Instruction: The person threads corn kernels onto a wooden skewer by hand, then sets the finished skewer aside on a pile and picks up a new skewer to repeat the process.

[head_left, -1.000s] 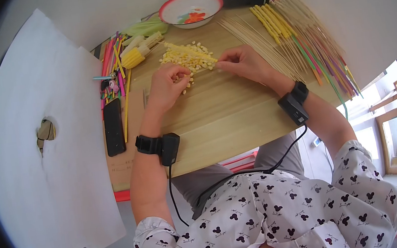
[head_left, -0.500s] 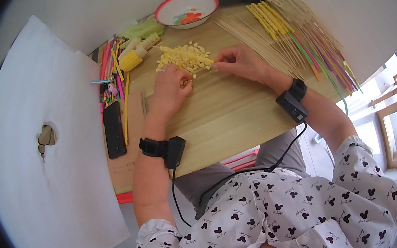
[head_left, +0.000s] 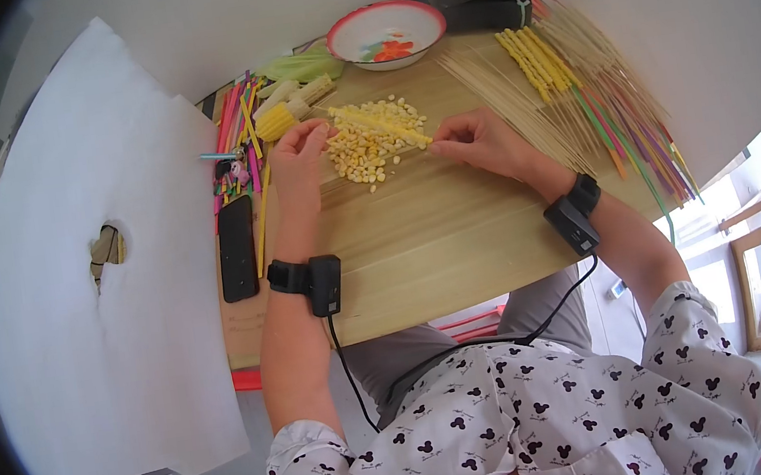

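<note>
I see the kernel-covered stick [head_left: 381, 123] between the hands, over loose kernels [head_left: 361, 158], long axis slanting from far left to near right. Right hand [head_left: 478, 139] pinches its near end; left hand [head_left: 298, 145], nearer the far end: grip unclear.

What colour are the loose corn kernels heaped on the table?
The kernels are yellow and pale cream, seen in the head view.
</note>
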### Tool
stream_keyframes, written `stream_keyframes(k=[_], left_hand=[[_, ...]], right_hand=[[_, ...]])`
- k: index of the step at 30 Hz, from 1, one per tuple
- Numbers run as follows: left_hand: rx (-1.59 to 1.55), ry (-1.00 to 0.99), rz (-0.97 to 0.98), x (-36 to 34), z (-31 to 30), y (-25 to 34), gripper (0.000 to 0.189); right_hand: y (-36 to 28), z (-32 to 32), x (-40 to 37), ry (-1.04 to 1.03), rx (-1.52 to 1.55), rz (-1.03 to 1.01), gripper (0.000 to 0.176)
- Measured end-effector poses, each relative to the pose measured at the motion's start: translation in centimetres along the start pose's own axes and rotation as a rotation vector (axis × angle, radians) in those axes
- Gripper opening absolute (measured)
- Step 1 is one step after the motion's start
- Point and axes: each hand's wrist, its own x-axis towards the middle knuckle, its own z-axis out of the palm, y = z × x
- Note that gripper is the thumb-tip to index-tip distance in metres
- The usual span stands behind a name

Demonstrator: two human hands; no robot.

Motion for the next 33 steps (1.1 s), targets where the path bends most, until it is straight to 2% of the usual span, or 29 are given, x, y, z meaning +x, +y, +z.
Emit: stream_keyframes(k=[2, 8, 20, 33], left_hand=[[-0.314, 0.077, -0.088, 0.8, -1.5, -1.4, 0.018], [-0.633, 0.131, -0.256, 1.2, -2.8, -2.5, 0.02], [-0.758, 0.115, -0.319, 1.0, -2.4, -2.2, 0.017], [-0.746, 0.105, -0.308, 1.0, -2.5, -2.3, 0.014]], right_hand=[[-0.1, 0.2, -0.1, -0.023, 0.026, -0.017, 0.017], [-0.4, 0.4, -0.3, -0.089, 0.052, 0.019, 0.017], [-0.5, 0.4, -0.3, -0.065, 0.065, 0.036, 0.014], [-0.4, 0.4, -0.3, -0.087, 0.054, 0.036, 0.014]])
